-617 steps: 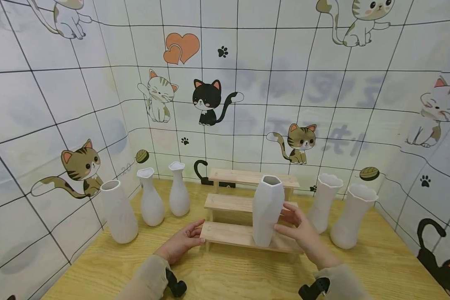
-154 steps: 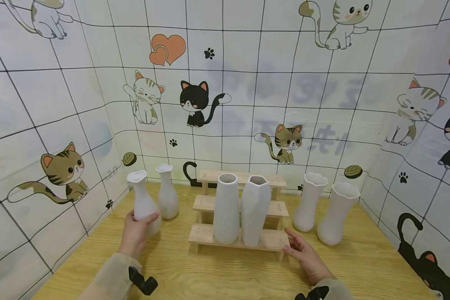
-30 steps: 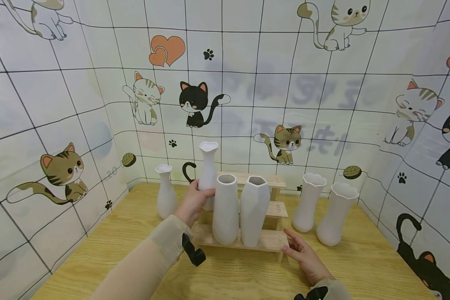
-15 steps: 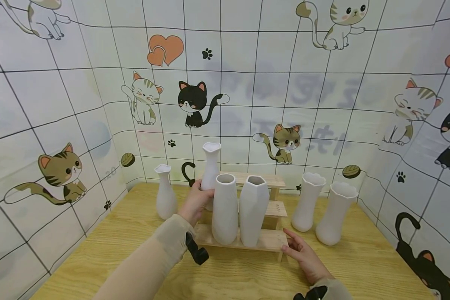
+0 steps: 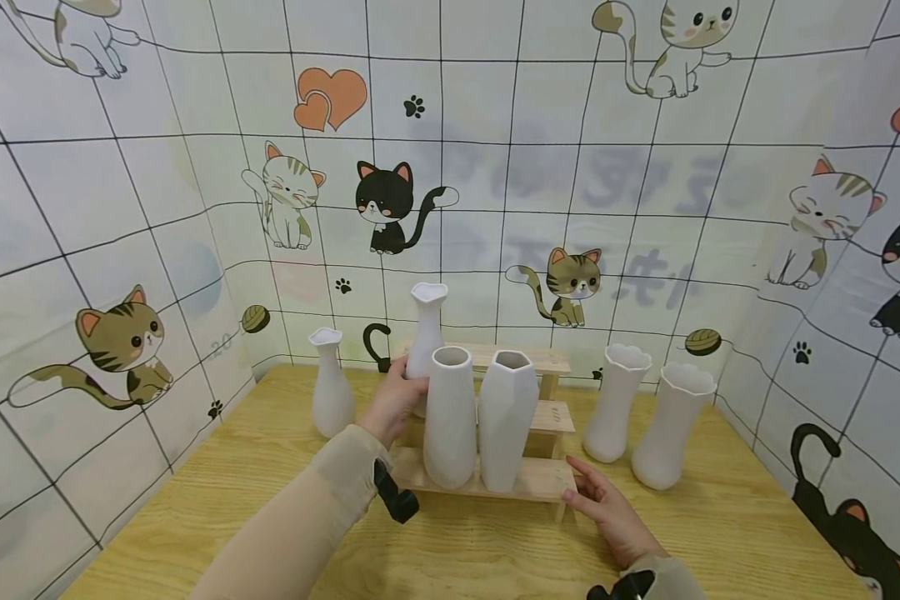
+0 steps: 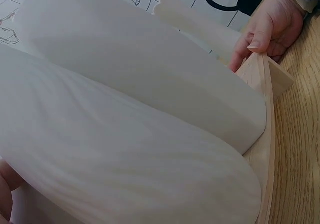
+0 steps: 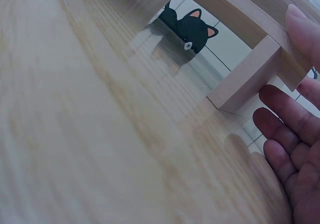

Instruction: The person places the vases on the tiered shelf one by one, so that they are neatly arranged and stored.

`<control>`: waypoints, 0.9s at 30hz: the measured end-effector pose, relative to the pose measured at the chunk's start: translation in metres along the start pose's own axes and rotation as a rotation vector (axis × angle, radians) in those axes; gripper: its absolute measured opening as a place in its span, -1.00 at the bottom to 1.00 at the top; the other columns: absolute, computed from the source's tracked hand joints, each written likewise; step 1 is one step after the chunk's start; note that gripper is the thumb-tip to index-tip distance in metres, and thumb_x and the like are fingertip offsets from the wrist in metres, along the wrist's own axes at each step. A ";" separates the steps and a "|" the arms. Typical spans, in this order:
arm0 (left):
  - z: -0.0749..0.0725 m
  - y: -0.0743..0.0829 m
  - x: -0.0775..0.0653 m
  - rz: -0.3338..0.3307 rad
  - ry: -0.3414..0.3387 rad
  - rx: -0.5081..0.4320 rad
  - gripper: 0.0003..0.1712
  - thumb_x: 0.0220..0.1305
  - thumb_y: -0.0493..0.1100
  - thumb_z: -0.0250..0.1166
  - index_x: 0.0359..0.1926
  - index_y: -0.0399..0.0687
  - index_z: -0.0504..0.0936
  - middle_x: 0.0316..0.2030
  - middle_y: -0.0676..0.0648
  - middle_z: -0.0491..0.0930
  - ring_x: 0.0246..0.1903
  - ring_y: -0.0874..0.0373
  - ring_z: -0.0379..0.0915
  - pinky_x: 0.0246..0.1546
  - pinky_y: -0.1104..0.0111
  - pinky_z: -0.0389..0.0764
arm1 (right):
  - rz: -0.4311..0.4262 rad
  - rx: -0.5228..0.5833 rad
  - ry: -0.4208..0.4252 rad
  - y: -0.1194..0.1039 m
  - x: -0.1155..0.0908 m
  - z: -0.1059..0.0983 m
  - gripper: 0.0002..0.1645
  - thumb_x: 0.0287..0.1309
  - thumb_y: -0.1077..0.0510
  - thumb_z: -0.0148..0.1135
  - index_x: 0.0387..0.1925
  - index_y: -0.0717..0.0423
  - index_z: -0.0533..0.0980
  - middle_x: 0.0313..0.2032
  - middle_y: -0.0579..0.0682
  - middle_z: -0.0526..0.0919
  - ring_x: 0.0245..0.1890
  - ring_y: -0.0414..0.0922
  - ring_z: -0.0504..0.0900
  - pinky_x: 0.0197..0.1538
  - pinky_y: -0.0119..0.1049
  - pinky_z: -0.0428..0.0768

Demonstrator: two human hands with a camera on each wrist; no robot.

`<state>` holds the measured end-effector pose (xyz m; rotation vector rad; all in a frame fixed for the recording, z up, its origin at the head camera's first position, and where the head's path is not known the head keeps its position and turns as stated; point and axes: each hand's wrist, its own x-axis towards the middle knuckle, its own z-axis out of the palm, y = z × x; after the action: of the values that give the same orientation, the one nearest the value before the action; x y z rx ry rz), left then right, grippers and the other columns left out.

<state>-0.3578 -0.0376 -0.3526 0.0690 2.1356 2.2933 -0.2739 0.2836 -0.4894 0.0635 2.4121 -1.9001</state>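
Observation:
My left hand [image 5: 395,404] grips a white narrow-necked vase [image 5: 426,329] with a flared rim, upright at the left of the stepped wooden stand's middle tier. Its base is hidden, so I cannot tell whether it touches the wood. In front, on the bottom tier, stand a round-mouthed textured vase [image 5: 450,425] and a faceted vase [image 5: 508,425]; both fill the left wrist view. My right hand [image 5: 607,512] holds the right end of the wooden stand [image 5: 547,479] between thumb and index finger; the right wrist view shows its other fingers [image 7: 280,129] loosely bent below the shelf.
Another narrow-necked vase [image 5: 333,392] stands on the table [image 5: 270,467] left of the stand. Two scallop-rimmed vases [image 5: 617,408] [image 5: 667,433] stand to the right. Cat-printed walls [image 5: 480,225] enclose the back and sides.
Earlier, the textured vase went from table to bottom tier, and my right hand left the faceted vase for the stand's end. My left hand brought the narrow-necked vase over, lately shifting it slightly right.

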 end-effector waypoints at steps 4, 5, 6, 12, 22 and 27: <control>-0.001 0.000 0.001 -0.017 -0.009 0.000 -0.14 0.09 -0.34 0.35 0.38 -0.19 0.15 0.25 -0.28 0.27 0.19 -0.23 0.21 0.23 -0.09 0.22 | -0.010 -0.002 -0.006 0.000 -0.001 0.000 -0.16 0.26 0.03 0.24 0.46 0.09 0.10 0.16 0.23 0.38 0.15 0.09 0.35 0.16 0.10 0.32; -0.001 0.000 0.001 -0.017 -0.014 0.000 -0.14 0.09 -0.34 0.35 0.38 -0.19 0.14 0.26 -0.28 0.26 0.19 -0.23 0.21 0.23 -0.10 0.22 | -0.013 -0.002 -0.008 0.000 0.000 0.000 -0.16 0.27 0.03 0.23 0.46 0.10 0.10 0.17 0.23 0.38 0.16 0.09 0.35 0.16 0.10 0.32; -0.001 0.000 0.001 -0.019 -0.015 -0.001 -0.14 0.10 -0.34 0.35 0.38 -0.18 0.14 0.26 -0.27 0.26 0.19 -0.23 0.21 0.23 -0.09 0.22 | -0.014 -0.003 -0.010 0.000 0.000 0.000 -0.16 0.27 0.04 0.23 0.46 0.10 0.09 0.17 0.22 0.38 0.15 0.09 0.35 0.15 0.10 0.33; -0.003 -0.002 0.002 -0.007 -0.017 0.016 -0.16 0.14 -0.34 0.33 0.39 -0.19 0.13 0.27 -0.28 0.25 0.21 -0.21 0.21 0.24 -0.08 0.21 | -0.012 -0.001 -0.004 0.003 0.001 0.000 -0.18 0.28 0.07 0.22 0.46 0.09 0.10 0.14 0.20 0.40 0.13 0.06 0.37 0.14 0.05 0.33; -0.024 -0.008 -0.008 -0.019 -0.027 0.018 -0.05 0.20 -0.08 0.38 0.46 -0.07 0.02 0.40 -0.28 -0.02 0.35 -0.25 -0.02 0.30 -0.18 -0.01 | -0.021 0.005 -0.016 0.003 0.000 0.001 -0.16 0.27 0.05 0.23 0.46 0.11 0.09 0.15 0.21 0.40 0.12 0.04 0.38 0.13 0.05 0.34; -0.041 -0.019 -0.019 0.019 0.024 0.025 -0.03 0.15 0.01 0.41 0.46 -0.03 0.08 0.42 -0.22 -0.03 0.39 -0.20 -0.15 0.32 -0.13 0.01 | -0.008 0.001 -0.005 0.000 0.000 0.001 -0.15 0.24 0.01 0.25 0.46 0.07 0.11 0.15 0.21 0.41 0.14 0.06 0.37 0.16 0.07 0.32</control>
<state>-0.3404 -0.0777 -0.3746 0.0633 2.1844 2.2897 -0.2736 0.2831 -0.4895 0.0487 2.4116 -1.9031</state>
